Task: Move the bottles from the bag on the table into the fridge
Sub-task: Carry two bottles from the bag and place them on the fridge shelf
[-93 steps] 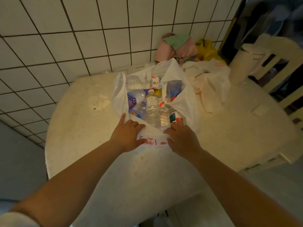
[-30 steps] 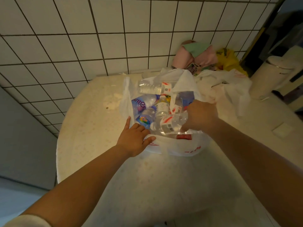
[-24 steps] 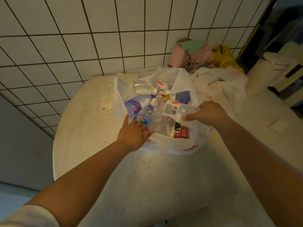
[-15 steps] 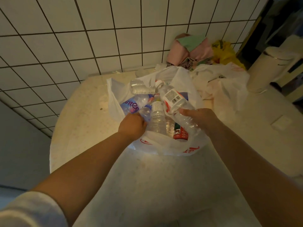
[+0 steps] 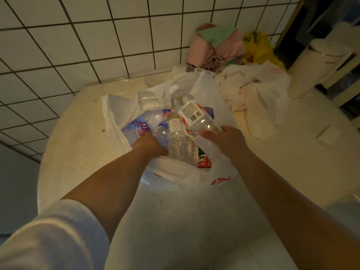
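While lifted clear of the bag (image 5: pixel 220 106), clear water bottle (image 5: pixel 196 121) gripped at its lower half by right hand (image 5: pixel 227 139), cap tilted up and away.

Left hand (image 5: pixel 151 144) reaching inside bag among the remaining bottles (image 5: pixel 176 142), fingers hidden, grasp impossible to tell. Bag open on pale table (image 5: pixel 78 137) beside tiled wall (image 5: pixel 78 36); crumpled white bags (image 5: pixel 257 90) near at right.

Round pale table (image 5: pixel 81 145): white bag (image 5: pixel 218 114), crumpled bags (image 5: pixel 259 94), cloth pile (image 5: pixel 218 47).
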